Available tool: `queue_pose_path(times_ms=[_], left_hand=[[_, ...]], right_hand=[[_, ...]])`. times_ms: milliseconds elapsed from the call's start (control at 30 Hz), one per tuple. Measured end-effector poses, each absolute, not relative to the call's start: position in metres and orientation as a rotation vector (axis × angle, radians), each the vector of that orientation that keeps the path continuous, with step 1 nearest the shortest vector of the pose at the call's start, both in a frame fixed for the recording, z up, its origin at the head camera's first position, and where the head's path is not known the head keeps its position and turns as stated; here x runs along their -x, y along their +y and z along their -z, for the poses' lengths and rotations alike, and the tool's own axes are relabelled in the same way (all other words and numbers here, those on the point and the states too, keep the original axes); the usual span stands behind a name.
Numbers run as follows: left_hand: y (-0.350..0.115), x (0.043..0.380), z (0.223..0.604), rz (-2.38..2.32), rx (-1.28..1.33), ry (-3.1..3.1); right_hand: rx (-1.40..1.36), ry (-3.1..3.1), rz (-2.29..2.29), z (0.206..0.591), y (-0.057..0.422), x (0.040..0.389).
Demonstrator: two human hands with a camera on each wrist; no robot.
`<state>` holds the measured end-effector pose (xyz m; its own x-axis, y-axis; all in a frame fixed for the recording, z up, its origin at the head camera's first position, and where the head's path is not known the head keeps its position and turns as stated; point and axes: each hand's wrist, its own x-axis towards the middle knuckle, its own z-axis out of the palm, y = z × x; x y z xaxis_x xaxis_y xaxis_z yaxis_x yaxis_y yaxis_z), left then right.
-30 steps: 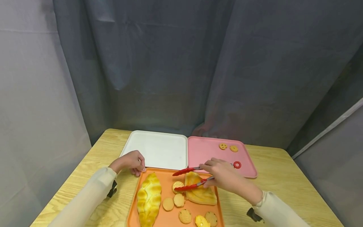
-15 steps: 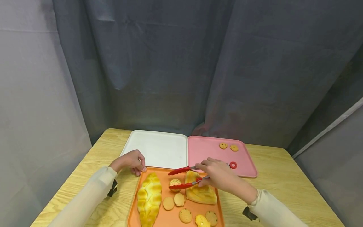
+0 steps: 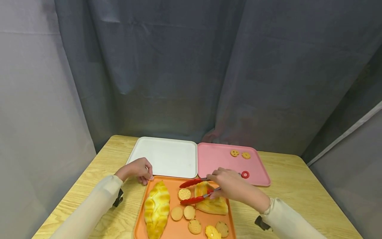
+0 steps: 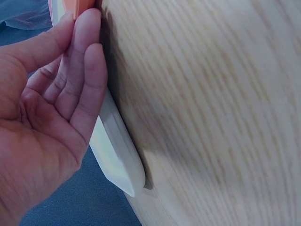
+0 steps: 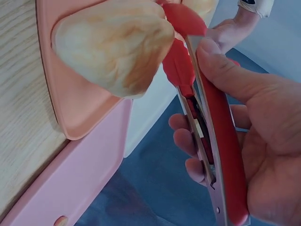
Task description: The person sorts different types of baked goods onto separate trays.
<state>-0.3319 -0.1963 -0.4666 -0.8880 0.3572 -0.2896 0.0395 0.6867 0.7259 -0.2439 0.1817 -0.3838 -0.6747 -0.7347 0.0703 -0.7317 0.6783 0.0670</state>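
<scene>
My right hand (image 3: 228,182) grips red-and-metal tongs (image 5: 225,150), thumb on one arm and fingers curled round the other. The tongs' spread red tips reach over an orange tray (image 3: 167,212), one on either side of a round dotted cookie (image 3: 184,194). Under the tongs lies a triangular pastry (image 3: 216,205), pale golden in the right wrist view. My left hand (image 3: 140,170) pinches the orange tray's far left corner between thumb and fingers. A long braided bread (image 3: 157,210) lies along that tray's left side. Two plain round cookies (image 3: 177,213) sit beside each other in the middle.
Behind the orange tray stand a white tray (image 3: 164,156) and a pink tray (image 3: 215,159), side by side. Two small cookies (image 3: 234,153) lie on the pink one. More cookies (image 3: 195,226) are near the orange tray's front. Grey curtains (image 3: 167,66) enclose the wooden table (image 3: 286,189).
The tongs' tips shift left, then slightly down, and the near tip no longer covers the dotted cookie. One plain cookie moves slightly toward the front. My left hand keeps its place.
</scene>
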Motion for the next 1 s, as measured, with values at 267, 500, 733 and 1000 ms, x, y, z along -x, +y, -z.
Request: queue_pose_path(times_ms=[267,500,733,1000], left_hand=[[-0.196,0.333,0.468,-1.056,-0.300,2.489],[-0.196,0.333,0.468,-1.056,-0.302,2.495],[-0.195,0.331,0.466,-1.058,-0.315,2.500],[-0.195,0.329,0.464,-1.061,-0.321,2.498]], right_hand=[[-1.238,-2.767,0.027,0.388,0.181,0.245],[-1.250,-2.730,-0.003,0.393,0.181,0.246],[-1.241,-2.673,-0.026,0.392,0.184,0.244],[-1.213,-2.550,-0.070,0.386,0.191,0.247]])
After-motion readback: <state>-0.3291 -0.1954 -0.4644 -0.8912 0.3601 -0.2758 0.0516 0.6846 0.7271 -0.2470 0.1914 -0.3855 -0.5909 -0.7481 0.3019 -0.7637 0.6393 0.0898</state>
